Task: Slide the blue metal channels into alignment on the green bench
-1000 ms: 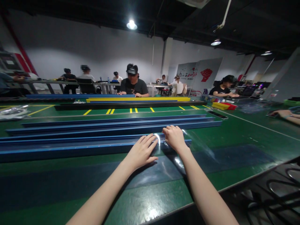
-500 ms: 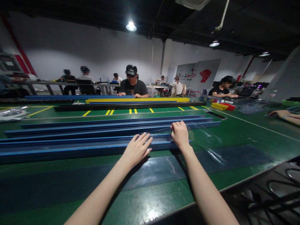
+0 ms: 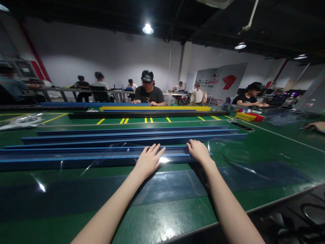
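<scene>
My left hand (image 3: 149,161) lies with its fingers spread on the nearest blue channel strip (image 3: 76,160), over thin clear film. Close to the strip's right end, my right hand (image 3: 199,150) has its fingers curled down at the edge; whether they pinch the film is too small to tell. Clear film (image 3: 243,166) spreads to the right of that hand and shows glints on the left too. A long translucent sheet (image 3: 170,184) lies flat on the green table (image 3: 142,217) in front of the strip.
More blue strips (image 3: 137,137) lie behind. Farther back are a yellow strip (image 3: 154,108), a black strip (image 3: 149,114), a phone (image 3: 241,125) and a yellow tray (image 3: 245,116). A person (image 3: 149,91) sits opposite; another person's hand (image 3: 315,126) is at the right edge.
My right hand has moved down onto the strip's end, its fingers lower than before. Glints of clear film now show across the left part of the strip. The view has shifted slightly left.
</scene>
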A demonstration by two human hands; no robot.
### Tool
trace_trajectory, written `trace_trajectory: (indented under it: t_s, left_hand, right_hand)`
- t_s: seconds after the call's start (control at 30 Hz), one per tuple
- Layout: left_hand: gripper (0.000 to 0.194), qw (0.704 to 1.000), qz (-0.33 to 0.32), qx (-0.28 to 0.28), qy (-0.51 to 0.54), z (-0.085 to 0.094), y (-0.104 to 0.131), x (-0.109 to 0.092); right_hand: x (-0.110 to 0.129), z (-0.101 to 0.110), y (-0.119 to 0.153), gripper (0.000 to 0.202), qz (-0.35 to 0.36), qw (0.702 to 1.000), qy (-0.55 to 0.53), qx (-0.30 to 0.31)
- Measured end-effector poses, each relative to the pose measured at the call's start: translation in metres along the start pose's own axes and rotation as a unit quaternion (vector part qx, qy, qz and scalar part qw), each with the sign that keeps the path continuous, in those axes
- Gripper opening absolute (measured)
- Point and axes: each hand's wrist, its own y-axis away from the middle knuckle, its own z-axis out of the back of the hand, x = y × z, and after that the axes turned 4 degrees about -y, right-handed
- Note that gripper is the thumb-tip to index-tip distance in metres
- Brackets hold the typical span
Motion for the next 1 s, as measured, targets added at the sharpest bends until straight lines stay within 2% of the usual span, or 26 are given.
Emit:
trace_trajectory:
  t_s: [0.13, 0.23, 0.3, 0.4, 0.47, 0.73, 0.9, 1.0]
  left_hand:
    - [0.048, 1.0, 0.003, 0.012, 0.018, 0.001, 0.0, 0.0]
    - [0.05, 0.999, 0.006, 0.018, 0.028, 0.003, 0.0, -0.001]
    - [0.051, 0.999, 0.008, 0.021, 0.032, 0.005, 0.0, -0.001]
    - [0.052, 0.999, 0.012, 0.022, 0.036, 0.006, 0.0, -0.002]
    - [0.053, 0.999, 0.01, 0.024, 0.038, 0.007, 0.0, -0.002]
    - [0.055, 0.998, 0.016, 0.043, 0.05, 0.008, -0.002, 0.002]
    - [0.052, 0.997, 0.058, 0.04, 0.032, 0.005, -0.001, 0.008]
    - [0.049, 0.995, 0.096, 0.036, 0.018, 0.004, 0.0, 0.012]
  right_hand:
    - [0.015, 0.01, 0.001, 0.031, 0.038, 0.994, -0.072, -0.072]
    - [0.029, 0.01, 0.003, 0.035, 0.076, 0.981, -0.128, -0.122]
    - [0.037, 0.005, 0.004, 0.038, 0.106, 0.98, -0.142, -0.087]
    - [0.043, -0.001, 0.006, 0.042, 0.145, 0.982, -0.119, 0.023]
    - [0.044, -0.003, 0.006, 0.043, 0.148, 0.982, -0.101, 0.06]
    - [0.038, 0.002, 0.004, 0.044, 0.132, 0.983, -0.098, 0.084]
    - [0.014, 0.006, 0.001, 0.044, 0.117, 0.98, -0.117, 0.114]
    - [-0.004, 0.008, -0.001, 0.039, 0.085, 0.983, -0.107, 0.121]
